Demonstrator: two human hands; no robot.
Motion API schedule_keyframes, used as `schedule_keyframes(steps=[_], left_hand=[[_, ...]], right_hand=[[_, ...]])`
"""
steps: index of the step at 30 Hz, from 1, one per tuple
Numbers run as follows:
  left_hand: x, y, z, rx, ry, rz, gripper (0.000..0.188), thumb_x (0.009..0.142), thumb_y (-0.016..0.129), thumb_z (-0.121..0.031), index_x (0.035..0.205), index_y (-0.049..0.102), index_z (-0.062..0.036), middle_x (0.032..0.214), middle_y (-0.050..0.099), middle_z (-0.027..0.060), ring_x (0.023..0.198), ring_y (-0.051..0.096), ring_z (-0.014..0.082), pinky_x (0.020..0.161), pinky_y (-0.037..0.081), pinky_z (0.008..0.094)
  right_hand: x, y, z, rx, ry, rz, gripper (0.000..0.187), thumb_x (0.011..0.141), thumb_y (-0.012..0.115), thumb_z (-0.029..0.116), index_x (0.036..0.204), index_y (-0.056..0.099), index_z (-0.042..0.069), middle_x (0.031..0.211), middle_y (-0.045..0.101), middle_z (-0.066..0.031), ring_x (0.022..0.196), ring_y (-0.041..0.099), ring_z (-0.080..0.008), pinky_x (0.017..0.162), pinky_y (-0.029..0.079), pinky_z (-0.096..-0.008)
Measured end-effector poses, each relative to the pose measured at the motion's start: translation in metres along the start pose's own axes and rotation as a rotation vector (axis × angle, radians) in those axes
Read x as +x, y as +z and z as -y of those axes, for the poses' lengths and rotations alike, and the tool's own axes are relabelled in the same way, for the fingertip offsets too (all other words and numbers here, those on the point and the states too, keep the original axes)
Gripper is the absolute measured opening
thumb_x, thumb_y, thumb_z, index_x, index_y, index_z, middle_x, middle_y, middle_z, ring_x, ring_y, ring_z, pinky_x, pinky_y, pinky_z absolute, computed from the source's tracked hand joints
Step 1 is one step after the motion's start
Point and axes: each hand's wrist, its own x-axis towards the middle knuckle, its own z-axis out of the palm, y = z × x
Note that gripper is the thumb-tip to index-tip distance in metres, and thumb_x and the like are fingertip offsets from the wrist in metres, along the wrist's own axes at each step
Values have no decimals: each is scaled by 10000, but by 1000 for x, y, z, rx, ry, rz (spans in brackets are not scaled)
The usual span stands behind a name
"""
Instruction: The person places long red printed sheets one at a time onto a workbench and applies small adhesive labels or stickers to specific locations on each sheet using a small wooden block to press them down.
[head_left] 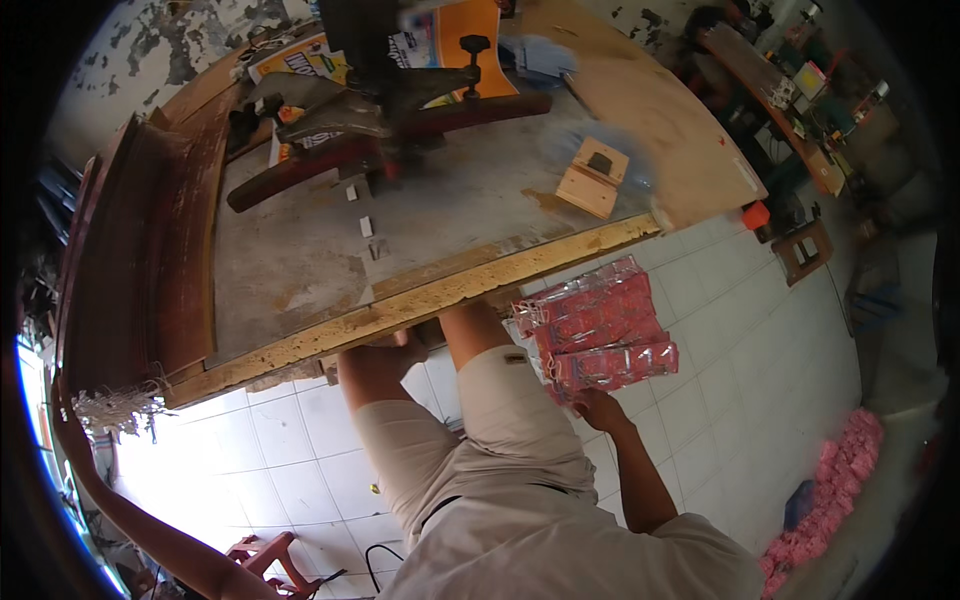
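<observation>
To the right of my knees, my right hand (598, 408) has its fingers closed at the lower corner of a bunch of pink packets (610, 320) in clear wrapping. Pale strings hang along the packets' left side. Far left, my left arm reaches up along the table's side, and my left hand (63, 402) is beside a bundle of pale thin strands (120, 408) at the table's corner. That hand is dark and small near the picture's rim, so its fingers cannot be made out.
A grey-topped table (300, 265) stands before me, bearing a dark machine (400, 110) with red bars. Near its right edge lies a wooden block (594, 178) with a dark knob. Long brown strips (150, 250) line the left. Pink bundles (835, 490) and a red stool (270, 555) stand behind.
</observation>
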Motion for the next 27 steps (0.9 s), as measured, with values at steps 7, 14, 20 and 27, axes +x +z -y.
schedule_keyframes(steps=[7,14,20,27], left_hand=[[15,-78,-99,-233,-106,218,404,1176,612,-271,1486,747,-51,1532,735,139,1410,678,258,1225,499,406],[51,-112,-213,-257,-240,288,404,1093,770,-332,1351,825,-26,1181,868,122,1059,777,159,927,602,360],[48,-116,-231,211,-168,279,491,1166,564,-137,1655,590,-160,1113,821,243,1059,812,372,911,629,432],[62,-135,-268,4,-88,-322,454,1195,474,-150,1640,561,-151,1451,736,213,1348,732,373,1076,594,454]], right_hand=[[56,-83,80,194,-280,-170,235,978,771,153,1199,790,73,1056,790,-196,1050,765,-422,909,607,-516],[66,-123,160,111,-263,-147,313,957,808,111,1252,764,14,1098,774,-202,994,758,-408,872,599,-511],[65,-131,185,113,-330,-42,359,999,810,211,1322,767,61,1275,777,-171,1211,710,-414,1091,541,-529],[65,-156,258,103,-649,-202,343,1013,804,237,1311,759,71,1263,781,-154,1179,727,-388,1047,561,-501]])
